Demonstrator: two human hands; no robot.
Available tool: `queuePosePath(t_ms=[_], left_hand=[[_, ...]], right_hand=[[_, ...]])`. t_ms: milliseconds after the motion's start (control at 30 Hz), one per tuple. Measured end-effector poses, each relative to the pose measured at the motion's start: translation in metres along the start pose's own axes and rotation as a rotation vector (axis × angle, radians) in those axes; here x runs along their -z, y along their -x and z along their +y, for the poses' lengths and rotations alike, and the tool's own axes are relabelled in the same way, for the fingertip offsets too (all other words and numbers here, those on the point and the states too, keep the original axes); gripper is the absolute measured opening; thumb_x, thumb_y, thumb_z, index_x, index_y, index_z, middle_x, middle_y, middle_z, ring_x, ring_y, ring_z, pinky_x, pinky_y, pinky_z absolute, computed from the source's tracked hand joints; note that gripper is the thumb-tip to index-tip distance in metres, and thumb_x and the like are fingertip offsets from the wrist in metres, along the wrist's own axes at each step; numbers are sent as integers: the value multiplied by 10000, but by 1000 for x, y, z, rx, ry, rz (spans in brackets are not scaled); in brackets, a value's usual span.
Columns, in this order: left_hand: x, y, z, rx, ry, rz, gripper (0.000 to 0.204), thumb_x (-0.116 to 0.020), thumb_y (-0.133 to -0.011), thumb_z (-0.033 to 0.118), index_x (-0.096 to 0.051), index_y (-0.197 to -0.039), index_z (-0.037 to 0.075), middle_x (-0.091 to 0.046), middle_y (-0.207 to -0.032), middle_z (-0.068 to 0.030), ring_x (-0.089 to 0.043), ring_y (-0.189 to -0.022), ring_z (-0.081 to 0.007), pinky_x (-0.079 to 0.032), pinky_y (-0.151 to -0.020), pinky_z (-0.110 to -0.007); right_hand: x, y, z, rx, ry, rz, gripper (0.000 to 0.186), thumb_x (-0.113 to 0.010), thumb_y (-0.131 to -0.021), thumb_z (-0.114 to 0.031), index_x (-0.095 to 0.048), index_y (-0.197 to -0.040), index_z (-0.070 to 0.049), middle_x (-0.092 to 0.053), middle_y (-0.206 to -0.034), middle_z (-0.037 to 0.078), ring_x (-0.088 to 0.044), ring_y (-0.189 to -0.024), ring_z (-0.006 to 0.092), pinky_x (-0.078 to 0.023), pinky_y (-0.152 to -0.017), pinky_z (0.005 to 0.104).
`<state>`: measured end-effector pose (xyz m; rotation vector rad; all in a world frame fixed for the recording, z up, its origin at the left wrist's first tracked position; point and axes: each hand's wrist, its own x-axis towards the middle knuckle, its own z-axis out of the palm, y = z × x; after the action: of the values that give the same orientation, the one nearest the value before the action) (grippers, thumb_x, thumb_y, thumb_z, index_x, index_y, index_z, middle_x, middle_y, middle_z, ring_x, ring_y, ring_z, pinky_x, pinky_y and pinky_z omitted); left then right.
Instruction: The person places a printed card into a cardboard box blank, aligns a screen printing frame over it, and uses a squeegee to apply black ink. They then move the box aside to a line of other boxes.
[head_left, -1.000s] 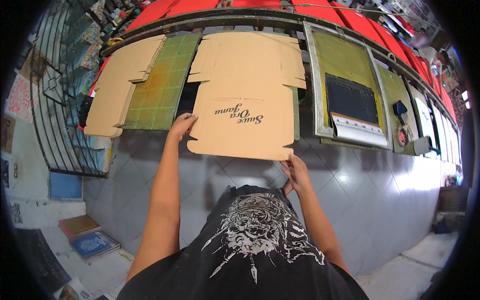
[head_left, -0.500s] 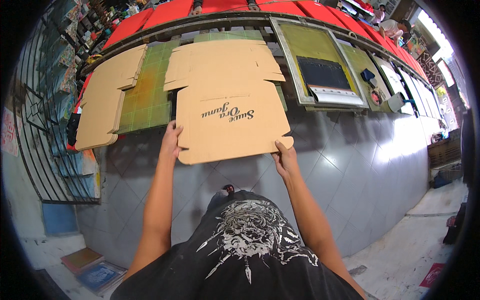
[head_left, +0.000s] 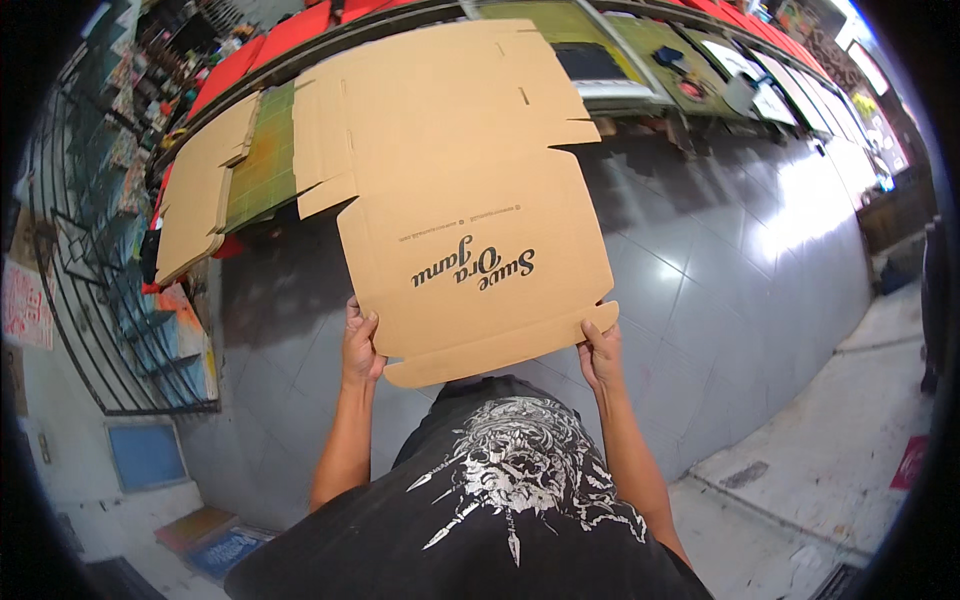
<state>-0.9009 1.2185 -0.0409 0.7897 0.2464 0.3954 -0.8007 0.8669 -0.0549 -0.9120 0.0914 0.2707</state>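
Observation:
Between my two hands is a large flat die-cut cardboard box blank (head_left: 470,220), brown, with slots, flaps and black lettering on its near panel. My left hand (head_left: 362,345) is closed on its near left corner, thumb on top. At the near right corner, my right hand (head_left: 601,352) pinches a small flap, the thumb again on the upper face. The fingers beneath the cardboard are mostly hidden. The blank's far part reaches over the work table and covers much of it. To the left, a stack of similar cardboard blanks (head_left: 205,185) lies on the table.
A green gridded board (head_left: 262,160) shows beside the stack. Right of the blank lies a screen-printing frame (head_left: 612,92) with dark ink. Farther right are a white container (head_left: 740,93) and pale sheets. A black metal grille (head_left: 95,300) stands at the left; grey floor tiles (head_left: 700,300) spread below.
Both hands have drawn the cardboard blank toward my body and lifted it, so it looks larger. The view has shifted, and less of the table's far side shows.

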Motion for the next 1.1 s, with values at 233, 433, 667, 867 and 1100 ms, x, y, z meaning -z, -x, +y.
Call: queuePosePath(t_ms=[233,433,667,867,1100], left_hand=[[-98,-1,-58,221,27,-364,306,-553,-887,23,-427,-1157,97,-579,-1169,-85,-576,-1101,-198,-494,-936,-352],[-217,-22,-123,369,29,-618,350,-575,-875,28,-434,-1191,78,-581,-1176,-77,-587,-1082,-199,-489,-938,-323],[-296,-114,-175,600,-72,-877,454,-532,-896,73,-404,-1331,76,-542,-1276,-70,-552,-1151,-201,-479,-943,-378],[-301,-136,-167,633,-134,-1041,397,-464,-942,113,-415,-1336,83,-530,-1306,-73,-531,-1183,-206,-444,-992,-370],[-314,-144,-161,806,-116,-1045,390,-417,-963,107,-393,-1351,77,-502,-1331,-108,-519,-1200,-228,-433,-1009,-391]], right_hand=[[90,85,-67,261,-87,158,548,-643,-842,-25,-386,-1327,-23,-535,-1222,87,-539,-1123,199,-460,-943,344],[150,132,-119,494,-142,323,538,-654,-842,-45,-401,-1317,-46,-532,-1233,70,-527,-1140,199,-438,-965,349],[135,139,-114,724,-107,484,484,-586,-885,-15,-392,-1327,-53,-530,-1257,76,-529,-1156,202,-433,-1000,343],[54,149,-71,911,-10,596,466,-574,-881,-20,-406,-1315,-55,-525,-1248,66,-514,-1169,201,-423,-997,373],[66,155,-49,905,-102,667,475,-559,-882,10,-400,-1325,-49,-538,-1238,67,-542,-1123,182,-460,-959,337]])
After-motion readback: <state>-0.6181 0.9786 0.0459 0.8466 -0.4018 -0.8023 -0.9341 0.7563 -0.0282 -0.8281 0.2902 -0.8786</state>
